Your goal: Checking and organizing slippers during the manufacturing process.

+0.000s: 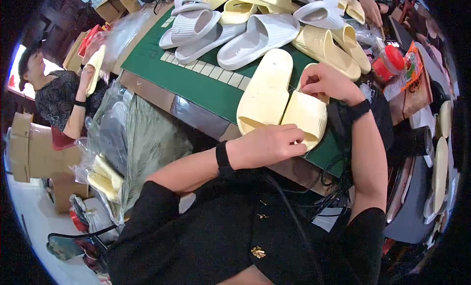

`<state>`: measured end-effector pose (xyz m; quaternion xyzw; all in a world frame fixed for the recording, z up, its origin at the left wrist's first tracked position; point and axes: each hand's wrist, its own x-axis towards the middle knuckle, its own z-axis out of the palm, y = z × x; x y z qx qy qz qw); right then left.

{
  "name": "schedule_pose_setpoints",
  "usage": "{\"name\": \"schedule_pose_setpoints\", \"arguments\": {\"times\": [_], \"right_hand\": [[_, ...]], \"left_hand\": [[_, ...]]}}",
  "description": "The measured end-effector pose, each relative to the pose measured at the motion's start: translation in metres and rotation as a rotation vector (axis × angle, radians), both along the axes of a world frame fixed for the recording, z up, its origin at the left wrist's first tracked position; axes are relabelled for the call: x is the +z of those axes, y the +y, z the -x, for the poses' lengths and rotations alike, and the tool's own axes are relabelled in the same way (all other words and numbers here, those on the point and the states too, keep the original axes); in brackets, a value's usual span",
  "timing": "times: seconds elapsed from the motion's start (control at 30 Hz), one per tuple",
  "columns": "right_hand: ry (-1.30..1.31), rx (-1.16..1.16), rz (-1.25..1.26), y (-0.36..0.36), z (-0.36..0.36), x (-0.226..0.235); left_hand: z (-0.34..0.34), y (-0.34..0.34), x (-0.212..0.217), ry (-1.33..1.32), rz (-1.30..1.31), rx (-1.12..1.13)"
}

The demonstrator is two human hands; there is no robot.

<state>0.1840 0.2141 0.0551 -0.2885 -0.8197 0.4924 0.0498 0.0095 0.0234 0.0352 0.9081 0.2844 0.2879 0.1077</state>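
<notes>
The left hand (267, 145) presses its curled fingers on the near end of a pale yellow slide sandal (305, 116), pinning it to the green table mat (196, 86). The right hand (326, 81) pinches at the far end of that same sandal, possibly on a thin thread, though that is too fine to be sure. Touching the sandal on its left lies its mate, a second yellow slide (267, 91), sole up. Beyond the pair, farther across the mat, a heap of white slides (235, 32) and more yellow slides (328, 47) waits, so by appearance this pair is in hand and many remain. Left of the mat, another person (68, 96) holds a yellow slide.
</notes>
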Motion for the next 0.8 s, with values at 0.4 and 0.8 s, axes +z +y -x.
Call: {"name": "schedule_pose_setpoints", "arguments": {"times": [0.4,0.8], "right_hand": [[-0.071,0.019,0.023,0.001,0.001,-0.003],[0.006,0.070,0.024,-0.005,0.004,0.000]], "left_hand": [[-0.027,0.016,0.008,0.379,-0.266,-0.119],[-0.025,0.025,0.008,0.415,-0.253,-0.205]]}}
